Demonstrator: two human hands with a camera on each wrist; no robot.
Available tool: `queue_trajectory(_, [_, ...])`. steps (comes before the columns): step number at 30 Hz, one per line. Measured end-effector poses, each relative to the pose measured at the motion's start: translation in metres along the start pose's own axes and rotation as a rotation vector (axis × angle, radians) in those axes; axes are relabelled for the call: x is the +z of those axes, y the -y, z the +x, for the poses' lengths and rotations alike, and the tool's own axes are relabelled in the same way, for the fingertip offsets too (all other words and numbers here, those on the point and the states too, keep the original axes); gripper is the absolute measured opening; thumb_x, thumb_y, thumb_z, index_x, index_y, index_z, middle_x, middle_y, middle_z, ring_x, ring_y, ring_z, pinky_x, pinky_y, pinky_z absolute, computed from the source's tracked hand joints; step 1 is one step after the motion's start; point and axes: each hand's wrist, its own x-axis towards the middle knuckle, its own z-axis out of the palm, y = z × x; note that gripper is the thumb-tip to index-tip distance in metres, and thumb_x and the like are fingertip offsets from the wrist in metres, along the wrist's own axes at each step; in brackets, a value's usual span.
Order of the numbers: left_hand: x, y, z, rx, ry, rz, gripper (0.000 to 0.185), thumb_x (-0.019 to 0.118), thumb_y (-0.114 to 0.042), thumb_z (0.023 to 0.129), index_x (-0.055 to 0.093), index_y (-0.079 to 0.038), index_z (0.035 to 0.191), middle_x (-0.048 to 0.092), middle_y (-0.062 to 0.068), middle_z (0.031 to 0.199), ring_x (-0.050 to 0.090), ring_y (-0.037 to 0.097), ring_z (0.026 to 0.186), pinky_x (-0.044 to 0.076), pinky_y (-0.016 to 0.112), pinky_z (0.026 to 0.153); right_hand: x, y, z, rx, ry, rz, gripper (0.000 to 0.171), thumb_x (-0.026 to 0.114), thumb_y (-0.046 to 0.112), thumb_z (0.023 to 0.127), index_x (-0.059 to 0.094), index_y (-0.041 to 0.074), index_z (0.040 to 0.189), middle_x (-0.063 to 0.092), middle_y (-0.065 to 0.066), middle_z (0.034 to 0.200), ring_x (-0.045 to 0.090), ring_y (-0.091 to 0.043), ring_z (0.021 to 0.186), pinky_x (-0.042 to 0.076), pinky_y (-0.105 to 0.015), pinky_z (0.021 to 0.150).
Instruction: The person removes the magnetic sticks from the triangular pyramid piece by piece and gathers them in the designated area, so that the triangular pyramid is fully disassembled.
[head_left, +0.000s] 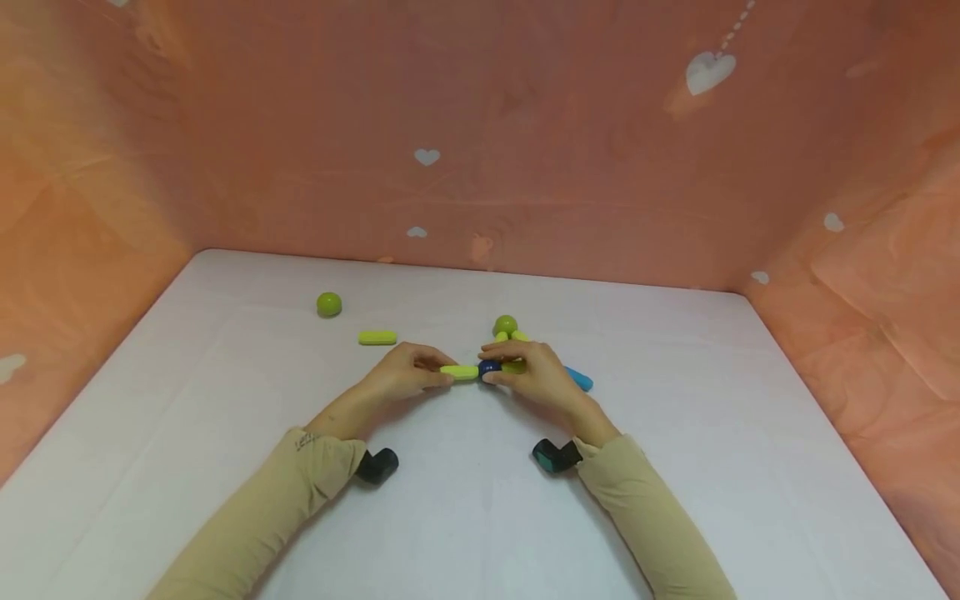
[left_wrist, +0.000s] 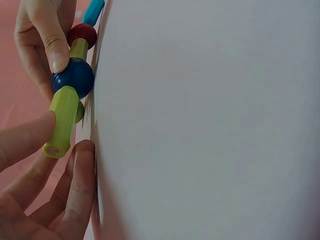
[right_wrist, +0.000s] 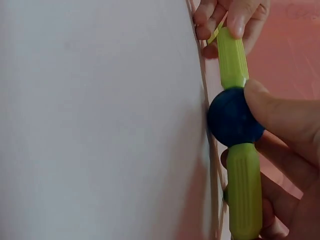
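My left hand (head_left: 403,372) pinches a yellow-green toy rod (head_left: 461,372) near its outer end, between thumb and fingers. The rod's other end meets a dark blue ball (right_wrist: 234,117), which my right hand (head_left: 542,379) holds between thumb and fingers. From the ball's opposite side a second yellow-green rod (right_wrist: 245,190) runs under my right palm. Beyond it, in the left wrist view, come a red ball (left_wrist: 82,34) and a light blue rod (left_wrist: 93,12). A green ball (head_left: 506,325) tops two slanted yellow-green rods just behind my right hand, which partly covers them.
On the white table (head_left: 465,517), a loose yellow-green rod (head_left: 377,337) lies beyond my left hand. Farther back to the left sits another green ball (head_left: 328,304). Black wrist devices stick out inward from both sleeves. Orange cloth with hearts (head_left: 427,157) surrounds the table's back and sides.
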Motion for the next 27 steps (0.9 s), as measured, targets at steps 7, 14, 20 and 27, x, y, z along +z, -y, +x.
queue_trajectory(7, [0.000, 0.001, 0.002, -0.002, -0.008, -0.081, 0.027, 0.065, -0.012, 0.089, 0.068, 0.002, 0.113, 0.070, 0.011, 0.095, 0.058, 0.012, 0.079, 0.048, 0.022, 0.070, 0.000, 0.002, -0.001, 0.006, -0.011, 0.022, 0.033, 0.074, 0.020, 0.084, 0.070, 0.010, 0.116, 0.066, -0.004, 0.124, 0.055, -0.024, 0.120, 0.044, -0.043, 0.101])
queue_trajectory(14, [0.000, 0.003, 0.003, -0.021, -0.010, -0.064, 0.027, 0.066, -0.012, 0.089, 0.069, -0.001, 0.112, 0.069, 0.012, 0.100, 0.057, 0.016, 0.089, 0.045, 0.023, 0.076, 0.000, 0.002, 0.001, 0.019, -0.008, 0.039, 0.032, 0.074, 0.019, 0.084, 0.071, 0.010, 0.115, 0.066, -0.004, 0.124, 0.055, -0.023, 0.121, 0.043, -0.042, 0.103])
queue_trajectory(20, [0.000, 0.004, 0.002, -0.029, -0.007, -0.057, 0.026, 0.066, -0.012, 0.089, 0.069, -0.001, 0.112, 0.069, 0.012, 0.101, 0.056, 0.019, 0.094, 0.045, 0.028, 0.081, 0.000, 0.002, 0.002, 0.036, 0.000, 0.047, 0.032, 0.074, 0.019, 0.084, 0.071, 0.010, 0.114, 0.066, -0.003, 0.123, 0.054, -0.022, 0.123, 0.042, -0.041, 0.104])
queue_trajectory(27, [-0.008, 0.011, -0.004, -0.007, 0.016, -0.013, 0.026, 0.066, -0.015, 0.090, 0.069, -0.002, 0.112, 0.070, 0.010, 0.100, 0.055, 0.017, 0.091, 0.044, 0.024, 0.077, -0.004, -0.001, 0.002, 0.050, -0.013, 0.051, 0.032, 0.074, 0.019, 0.084, 0.071, 0.009, 0.115, 0.066, -0.004, 0.124, 0.054, -0.023, 0.123, 0.042, -0.041, 0.104])
